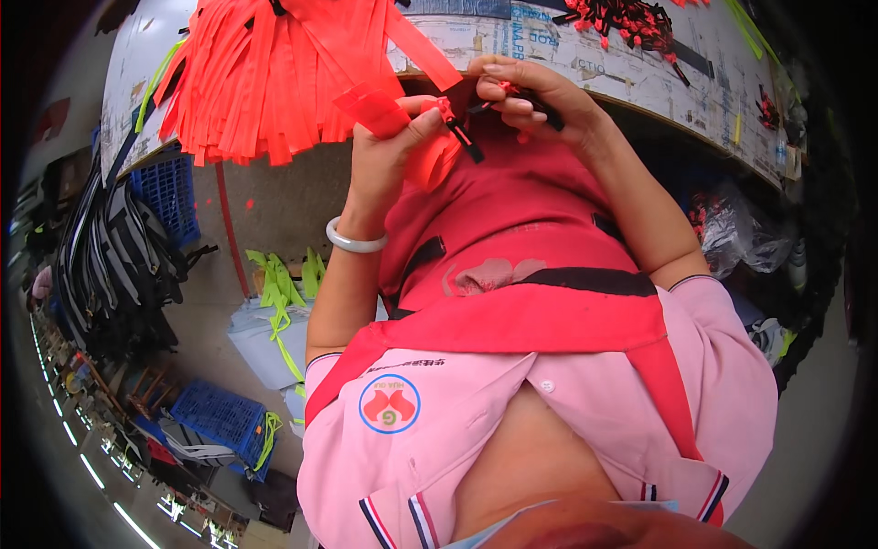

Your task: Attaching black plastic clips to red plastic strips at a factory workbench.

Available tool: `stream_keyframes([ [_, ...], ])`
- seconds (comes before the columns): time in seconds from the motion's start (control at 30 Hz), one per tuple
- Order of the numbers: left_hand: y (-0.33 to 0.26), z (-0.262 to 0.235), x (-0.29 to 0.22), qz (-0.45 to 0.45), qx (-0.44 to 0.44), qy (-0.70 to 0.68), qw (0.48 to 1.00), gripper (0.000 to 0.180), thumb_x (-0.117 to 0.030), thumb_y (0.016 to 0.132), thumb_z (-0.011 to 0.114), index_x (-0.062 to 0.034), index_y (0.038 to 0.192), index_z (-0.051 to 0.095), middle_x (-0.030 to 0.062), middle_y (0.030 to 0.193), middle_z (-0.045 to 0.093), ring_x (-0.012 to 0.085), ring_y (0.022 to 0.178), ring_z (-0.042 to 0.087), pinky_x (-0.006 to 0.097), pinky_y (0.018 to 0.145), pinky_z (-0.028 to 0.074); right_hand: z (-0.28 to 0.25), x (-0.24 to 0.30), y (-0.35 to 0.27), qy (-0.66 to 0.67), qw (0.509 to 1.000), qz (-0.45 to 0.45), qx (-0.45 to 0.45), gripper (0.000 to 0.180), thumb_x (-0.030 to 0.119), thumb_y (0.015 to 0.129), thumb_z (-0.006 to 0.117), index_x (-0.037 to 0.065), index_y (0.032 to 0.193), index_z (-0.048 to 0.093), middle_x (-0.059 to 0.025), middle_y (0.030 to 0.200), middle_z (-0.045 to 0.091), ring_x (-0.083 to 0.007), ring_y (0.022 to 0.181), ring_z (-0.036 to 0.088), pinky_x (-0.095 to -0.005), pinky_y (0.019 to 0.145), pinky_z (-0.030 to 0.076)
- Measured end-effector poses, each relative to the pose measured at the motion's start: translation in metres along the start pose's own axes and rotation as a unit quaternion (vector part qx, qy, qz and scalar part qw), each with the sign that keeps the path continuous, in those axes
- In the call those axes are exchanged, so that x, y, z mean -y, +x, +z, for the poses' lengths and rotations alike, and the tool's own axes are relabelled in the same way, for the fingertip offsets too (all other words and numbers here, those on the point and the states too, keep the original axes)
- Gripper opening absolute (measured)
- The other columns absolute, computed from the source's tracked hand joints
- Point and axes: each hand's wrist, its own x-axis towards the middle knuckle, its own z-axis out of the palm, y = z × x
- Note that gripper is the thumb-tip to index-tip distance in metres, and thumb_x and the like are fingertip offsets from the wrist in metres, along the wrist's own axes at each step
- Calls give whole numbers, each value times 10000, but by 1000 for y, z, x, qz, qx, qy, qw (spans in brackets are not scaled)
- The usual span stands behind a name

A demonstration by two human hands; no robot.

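Note:
My left hand (pixel 391 151), a pale bangle on its wrist, is closed round a folded bright orange-red strip (pixel 373 108). By its thumb and fingertips, a small black piece with red cord (pixel 465 139) sticks out from the strip. Just to the right, my right hand (pixel 540 96) is curled round small black pieces with red bits (pixel 547 113); their exact kind is not clear. Both hands are close together at the table's near edge, above the red apron (pixel 512 220). A thick bundle of orange-red strips (pixel 265 82) hangs over that edge, left of my left hand.
On the worn white table (pixel 640 87) lies a pile of small black-and-red pieces (pixel 631 23) at the far right. Blue crates (pixel 219 421), grey-black straps (pixel 114 238) and yellow-green strips (pixel 277 284) are on the left. A clear plastic bag (pixel 732 229) is at the right.

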Motion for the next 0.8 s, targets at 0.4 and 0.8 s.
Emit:
stream_keyframes([
  [0.4, 1, 2, -1, 45, -17, -22, 999, 161, -37, 863, 661, 33, 1008, 656, 62, 911, 677, 122, 814, 636, 234, 740, 513, 22, -39, -3, -91, 994, 49, -43, 266, 313, 887, 666, 49, 920, 654, 35, 714, 575, -8, 481, 357, -171, 431, 255],
  [0.8, -5, -8, -12, -30, 18, -66, 997, 172, -90, 879, 642, 33, 998, 662, 28, 737, 625, 96, 613, 556, 222, 558, 434, 38, -15, -4, -280, 943, -175, -46, 144, 163, 899, 643, 26, 944, 634, 7, 755, 610, -29, 628, 514, -173, 540, 397],
])
